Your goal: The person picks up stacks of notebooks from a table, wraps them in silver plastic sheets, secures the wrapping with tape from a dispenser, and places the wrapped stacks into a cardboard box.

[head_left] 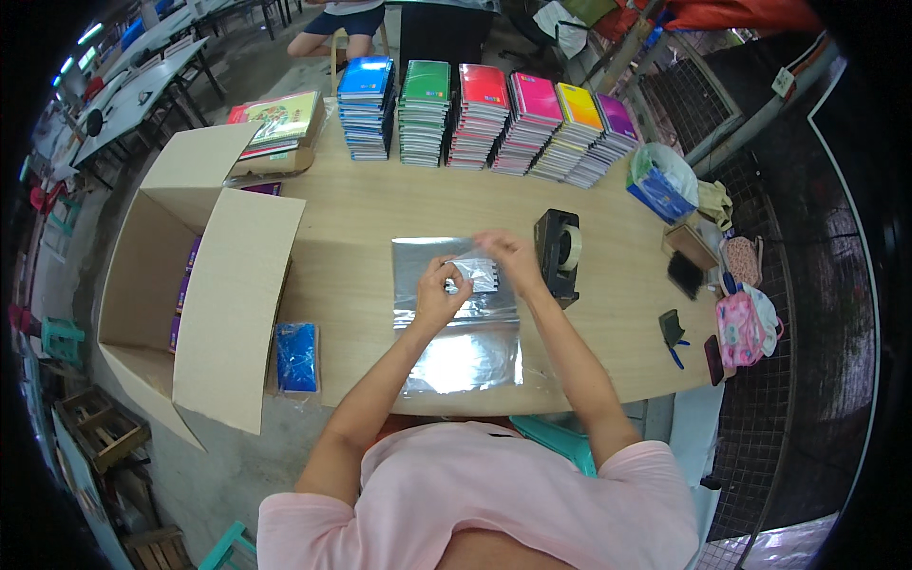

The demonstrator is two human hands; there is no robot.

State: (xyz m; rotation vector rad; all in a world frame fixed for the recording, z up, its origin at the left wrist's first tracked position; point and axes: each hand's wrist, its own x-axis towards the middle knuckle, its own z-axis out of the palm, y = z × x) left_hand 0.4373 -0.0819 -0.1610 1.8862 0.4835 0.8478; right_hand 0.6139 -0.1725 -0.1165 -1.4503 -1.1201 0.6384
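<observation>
In the middle of the table lies a stack of clear plastic bags (461, 361), shiny and flat. Over its upper half is a small white-paged notebook (483, 276) with dark binding marks along its right edge. Thin clear plastic film (467, 255) covers part of it. My left hand (444, 293) is closed on the notebook's left side, thumb and fingers curled together. At its upper right corner, my right hand (510, 258) has bent fingers pinched at the film; the fingertips are slightly blurred. A black tape dispenser (556, 252) stands just right of that hand.
Stacks of coloured notebooks (451, 119) line the far edge. On the left stands an open cardboard box (237, 309) with purple packs inside, beside a blue wrapped pack (297, 357). A bin (662, 185), pliers (674, 342) and a pink pouch (739, 328) sit at the right.
</observation>
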